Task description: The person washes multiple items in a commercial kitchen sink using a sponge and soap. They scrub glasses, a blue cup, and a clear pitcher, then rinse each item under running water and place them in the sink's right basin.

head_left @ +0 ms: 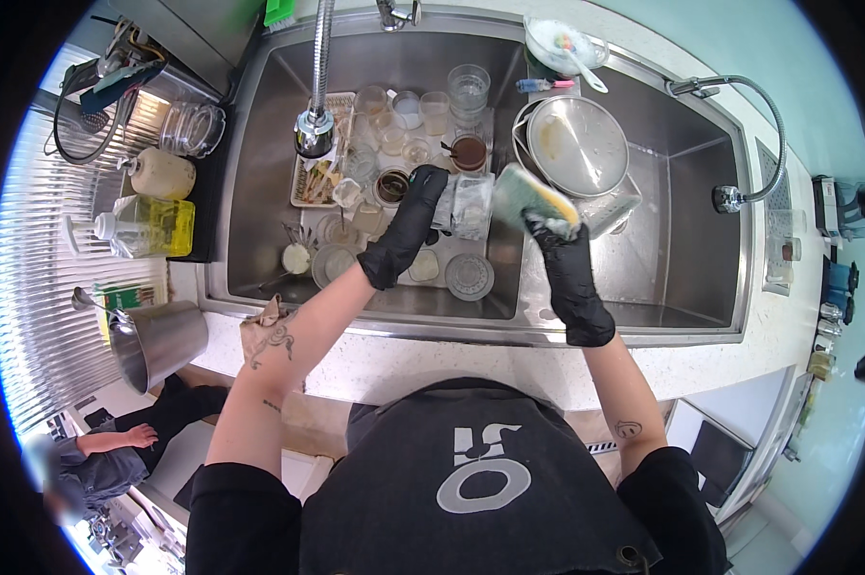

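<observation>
Both my hands wear black gloves above a steel double sink [634,321]. My left hand [415,225] is closed around a clear drinking glass [472,204], tipped on its side with its surface streaked white, perhaps by suds. Just right of the glass, my right hand [559,259] grips a soapy sponge [536,199], yellow and pale green, slightly blurred. Below and around my left hand, the left basin holds several glasses and cups, among them a cup with brown liquid [468,153] and an upside-down ribbed glass [470,277].
A round metal lid [578,144] rests over the divider and right basin. Behind it stands a sudsy bowl [562,48]. Hose faucets hang at left [315,132] and right [728,198]. A steel bucket [159,340] and yellow soap jug [155,227] stand left. Another person [116,446] is at lower left.
</observation>
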`<action>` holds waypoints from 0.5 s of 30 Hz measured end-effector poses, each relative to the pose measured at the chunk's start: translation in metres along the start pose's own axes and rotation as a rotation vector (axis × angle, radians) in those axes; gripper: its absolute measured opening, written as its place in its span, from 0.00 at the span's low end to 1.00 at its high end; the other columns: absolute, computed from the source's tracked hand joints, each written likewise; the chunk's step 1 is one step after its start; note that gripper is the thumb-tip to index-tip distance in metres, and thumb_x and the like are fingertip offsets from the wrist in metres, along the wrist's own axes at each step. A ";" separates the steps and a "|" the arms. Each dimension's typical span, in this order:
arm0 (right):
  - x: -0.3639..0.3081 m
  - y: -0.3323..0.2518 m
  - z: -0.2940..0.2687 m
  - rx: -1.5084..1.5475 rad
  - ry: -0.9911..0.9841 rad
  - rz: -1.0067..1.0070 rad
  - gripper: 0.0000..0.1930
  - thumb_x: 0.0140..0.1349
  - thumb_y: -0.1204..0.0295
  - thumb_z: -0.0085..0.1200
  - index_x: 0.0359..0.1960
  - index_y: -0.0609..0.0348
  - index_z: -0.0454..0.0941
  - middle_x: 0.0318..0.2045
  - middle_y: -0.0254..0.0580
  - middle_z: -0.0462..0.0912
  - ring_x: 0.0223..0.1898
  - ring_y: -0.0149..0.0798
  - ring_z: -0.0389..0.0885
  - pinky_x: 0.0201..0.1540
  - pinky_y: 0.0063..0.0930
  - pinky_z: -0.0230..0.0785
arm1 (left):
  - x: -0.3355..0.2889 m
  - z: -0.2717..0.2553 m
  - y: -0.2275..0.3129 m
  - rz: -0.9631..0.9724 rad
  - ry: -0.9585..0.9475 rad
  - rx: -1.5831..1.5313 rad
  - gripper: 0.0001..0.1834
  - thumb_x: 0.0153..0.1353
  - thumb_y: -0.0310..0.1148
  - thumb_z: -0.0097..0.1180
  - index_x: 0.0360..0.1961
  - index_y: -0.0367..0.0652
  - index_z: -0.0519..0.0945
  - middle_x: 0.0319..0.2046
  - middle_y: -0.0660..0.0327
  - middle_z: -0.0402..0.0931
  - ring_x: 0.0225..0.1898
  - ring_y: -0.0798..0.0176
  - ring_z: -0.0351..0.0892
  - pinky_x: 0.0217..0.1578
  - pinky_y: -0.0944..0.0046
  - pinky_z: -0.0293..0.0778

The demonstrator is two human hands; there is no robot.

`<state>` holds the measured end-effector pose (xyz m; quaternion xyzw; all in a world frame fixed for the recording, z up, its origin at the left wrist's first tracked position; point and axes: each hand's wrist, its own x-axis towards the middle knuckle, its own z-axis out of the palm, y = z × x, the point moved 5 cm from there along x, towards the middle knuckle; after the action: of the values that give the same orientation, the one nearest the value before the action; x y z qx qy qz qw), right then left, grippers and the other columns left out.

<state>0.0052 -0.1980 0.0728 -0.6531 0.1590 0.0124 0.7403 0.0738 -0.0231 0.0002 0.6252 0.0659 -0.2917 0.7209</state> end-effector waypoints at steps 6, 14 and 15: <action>-0.001 -0.029 0.016 -0.180 -0.484 -0.263 0.29 0.57 0.65 0.49 0.58 0.63 0.54 0.57 0.49 0.58 0.60 0.39 0.52 0.61 0.31 0.44 | -0.008 0.022 0.005 -0.209 -0.279 -0.036 0.27 0.55 0.61 0.38 0.46 0.54 0.70 0.32 0.68 0.72 0.27 0.76 0.71 0.22 0.76 0.64; -0.019 -0.062 0.034 -0.615 -0.639 -0.557 0.27 0.49 0.71 0.53 0.53 0.56 0.63 0.55 0.49 0.59 0.60 0.50 0.51 0.61 0.36 0.45 | -0.014 0.046 0.038 0.009 -0.808 0.144 0.26 0.52 0.45 0.51 0.51 0.45 0.66 0.46 0.62 0.69 0.43 0.67 0.71 0.41 0.68 0.71; -0.018 -0.065 0.041 -0.766 -0.671 -0.718 0.27 0.47 0.72 0.53 0.52 0.56 0.64 0.54 0.49 0.60 0.59 0.50 0.53 0.60 0.36 0.47 | -0.001 0.042 0.021 0.268 -0.895 0.213 0.26 0.50 0.40 0.53 0.51 0.45 0.65 0.46 0.62 0.69 0.44 0.67 0.71 0.42 0.68 0.70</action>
<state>0.0117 -0.1642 0.1442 -0.8455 -0.3277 0.0234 0.4209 0.0726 -0.0614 0.0276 0.5116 -0.3623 -0.4418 0.6418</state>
